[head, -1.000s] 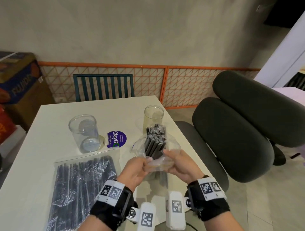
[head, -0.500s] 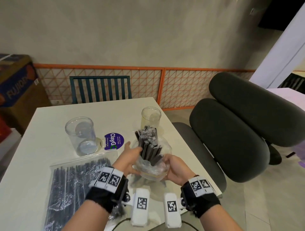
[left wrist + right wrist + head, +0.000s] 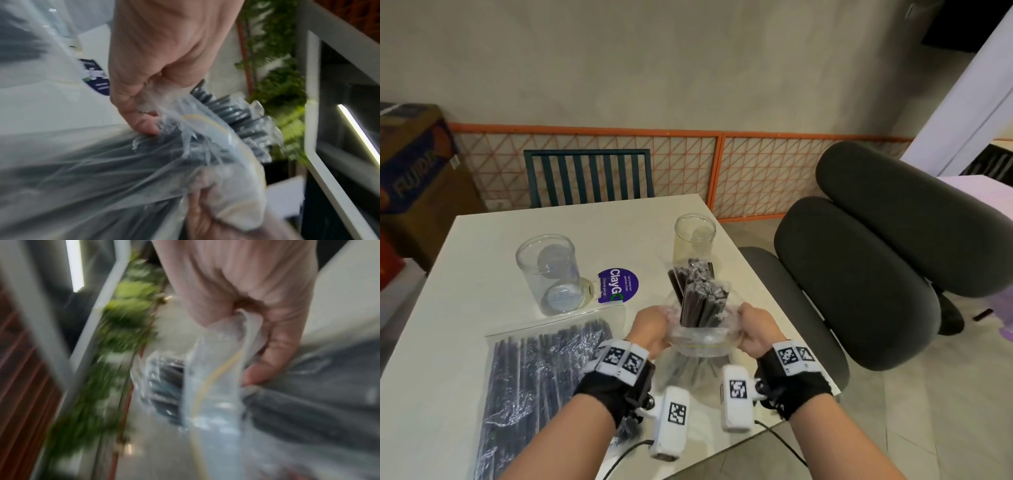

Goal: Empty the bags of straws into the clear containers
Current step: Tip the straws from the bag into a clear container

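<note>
Head view: my left hand (image 3: 650, 325) and right hand (image 3: 756, 330) pinch the crinkled clear plastic bag (image 3: 702, 337) mouth apart above the tabletop (image 3: 482, 240), so black straws (image 3: 700, 298) stand free before the narrow clear cylindrical container (image 3: 694, 236).

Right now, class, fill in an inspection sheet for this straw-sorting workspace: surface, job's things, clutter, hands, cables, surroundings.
Surface: pale table.
Job's things: open bag held up, black straws sticking out of its mouth; flat bag of straws lying on the table; wide clear container and narrow clear container upright, no straws inside.
Clutter: purple sticker.
Hands: left hand and right hand each grip the open bag's rim.
Cables: black cable below the wrists.
Surroundings: teal chair, dark office chair, cardboard box.
</note>
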Demonstrator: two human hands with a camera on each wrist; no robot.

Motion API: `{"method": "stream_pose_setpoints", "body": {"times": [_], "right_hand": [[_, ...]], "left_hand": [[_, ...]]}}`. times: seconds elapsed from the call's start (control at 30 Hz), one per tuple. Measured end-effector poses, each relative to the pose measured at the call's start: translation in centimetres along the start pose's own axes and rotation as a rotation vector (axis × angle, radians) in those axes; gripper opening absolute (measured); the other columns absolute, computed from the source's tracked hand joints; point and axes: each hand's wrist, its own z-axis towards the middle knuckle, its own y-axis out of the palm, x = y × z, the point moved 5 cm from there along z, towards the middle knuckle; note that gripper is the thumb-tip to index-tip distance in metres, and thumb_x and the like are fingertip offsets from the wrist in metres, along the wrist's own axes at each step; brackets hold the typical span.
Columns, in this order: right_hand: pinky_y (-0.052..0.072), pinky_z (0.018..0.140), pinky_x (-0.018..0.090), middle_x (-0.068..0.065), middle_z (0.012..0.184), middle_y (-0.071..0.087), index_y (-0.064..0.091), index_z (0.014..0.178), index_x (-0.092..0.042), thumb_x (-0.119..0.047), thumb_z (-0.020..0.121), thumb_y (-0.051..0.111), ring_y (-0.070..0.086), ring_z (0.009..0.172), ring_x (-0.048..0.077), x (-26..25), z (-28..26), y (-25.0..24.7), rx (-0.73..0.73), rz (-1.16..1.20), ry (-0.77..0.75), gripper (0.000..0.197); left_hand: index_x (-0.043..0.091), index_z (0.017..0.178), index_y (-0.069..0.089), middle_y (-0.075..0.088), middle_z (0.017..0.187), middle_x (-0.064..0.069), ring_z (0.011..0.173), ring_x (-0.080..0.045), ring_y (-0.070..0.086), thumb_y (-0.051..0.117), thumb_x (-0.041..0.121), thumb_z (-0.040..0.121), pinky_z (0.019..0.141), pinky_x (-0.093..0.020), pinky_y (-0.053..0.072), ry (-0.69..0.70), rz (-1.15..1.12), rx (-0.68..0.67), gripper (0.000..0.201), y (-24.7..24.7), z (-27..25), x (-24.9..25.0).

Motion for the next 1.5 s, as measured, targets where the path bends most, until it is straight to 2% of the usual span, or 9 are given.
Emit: {"method": "stream_pose_setpoints", "body": {"times": [0.1,0.27,0.53,0.63,0.83,1.03,1.23,1.37,1.5], "right_hand": [[0.054,0.071,0.049,0.023,0.100,0.062,0.053,0.108,-0.001,-0.011,0.091,0.031,0.062,0.085,0.036,1.4,-0.1,0.2,-0.027,0.294,0.190,0.029],[0.054,0.071,0.041,0.022,0.099,0.068,0.055,0.118,-0.007,-0.033,0.092,0.037,0.068,0.081,0.033,-0.4,-1.5,1.8,-0.315,0.327,0.107,0.041],[0.050,0.062,0.044,0.014,0.102,0.057,0.056,0.092,-0.011,-0.017,0.092,0.050,0.056,0.083,0.031,0.4,-1.9,0.7,-0.009,-0.077,0.105,0.008],[0.045,0.082,0.034,0.010,0.115,0.053,0.045,0.122,-0.003,-0.013,0.079,0.072,0.054,0.105,0.025,0.5,-2.2,0.5,0.008,-0.182,0.169,0.051],[0.045,0.080,0.058,0.019,0.104,0.066,0.056,0.103,-0.010,-0.061,0.091,0.036,0.059,0.105,0.042,-0.3,-2.4,1.4,-0.085,0.066,0.094,0.056],[0.054,0.085,0.042,0.013,0.104,0.073,0.070,0.103,-0.008,-0.050,0.076,0.068,0.068,0.099,0.030,-6.0,-5.1,3.7,-0.294,-0.075,-0.318,0.050],[0.035,0.055,0.021,-0.011,0.047,0.052,0.050,0.046,-0.023,-0.027,0.082,0.067,0.046,0.045,0.005,-9.3,-6.6,4.8,-0.392,-0.197,-0.538,0.040],[0.042,0.067,0.024,-0.001,0.096,0.058,0.052,0.080,-0.027,-0.041,0.060,0.084,0.056,0.080,0.012,-11.7,-5.8,5.3,-0.352,-0.358,-0.538,0.040],[0.054,0.084,0.033,-0.001,0.114,0.061,0.042,0.127,-0.017,-0.021,0.085,0.063,0.062,0.102,0.018,-14.1,-5.4,5.4,-0.588,-0.314,-0.285,0.047]], "left_hand": [[-0.004,0.077,0.054,0.055,0.068,-0.013,0.045,-0.018,0.057,0.041,-0.008,0.091,0.035,-0.021,0.046,-0.086,-0.221,0.076,0.020,-1.0,0.6,-0.9],[0.008,0.132,0.037,0.045,0.122,-0.014,0.106,-0.029,0.052,0.054,0.043,0.089,0.060,-0.034,0.050,-0.137,0.069,0.051,0.058,-1.7,-0.2,-1.5],[-0.005,0.090,0.053,0.063,0.067,-0.020,0.075,-0.030,0.053,0.020,-0.012,0.093,0.067,-0.052,0.050,-0.254,-0.585,-0.085,0.034,-1.2,-0.3,-3.7],[-0.001,0.088,0.047,0.045,0.076,-0.013,0.070,-0.026,0.046,0.022,-0.013,0.081,0.062,-0.056,0.052,-0.264,-0.799,-0.176,0.028,-1.0,-1.4,-3.7],[0.013,0.102,0.058,0.066,0.102,-0.021,0.091,-0.040,0.065,0.040,0.051,0.093,0.077,-0.060,0.051,-0.265,-0.476,-0.374,0.043,-1.0,-3.1,-0.6],[0.002,0.117,0.057,0.064,0.110,-0.022,0.089,-0.032,0.065,0.059,0.035,0.086,0.059,-0.042,0.060,-0.141,-0.461,-0.336,0.045,-1.4,-1.6,3.5],[0.007,0.108,0.068,0.067,0.113,-0.018,0.101,-0.031,0.066,0.044,0.055,0.090,0.088,-0.050,0.052,-0.073,-0.269,-0.677,0.057,-0.8,-2.3,6.4],[0.006,0.103,0.066,0.069,0.090,-0.012,0.076,-0.022,0.067,0.063,0.043,0.083,0.075,-0.040,0.055,0.059,-0.055,-0.539,0.043,-1.4,-0.9,9.5],[0.007,0.122,0.058,0.065,0.099,-0.012,0.077,-0.020,0.061,0.067,0.031,0.083,0.065,-0.030,0.052,0.269,0.148,-0.505,0.047,-0.5,1.0,12.6]]}}
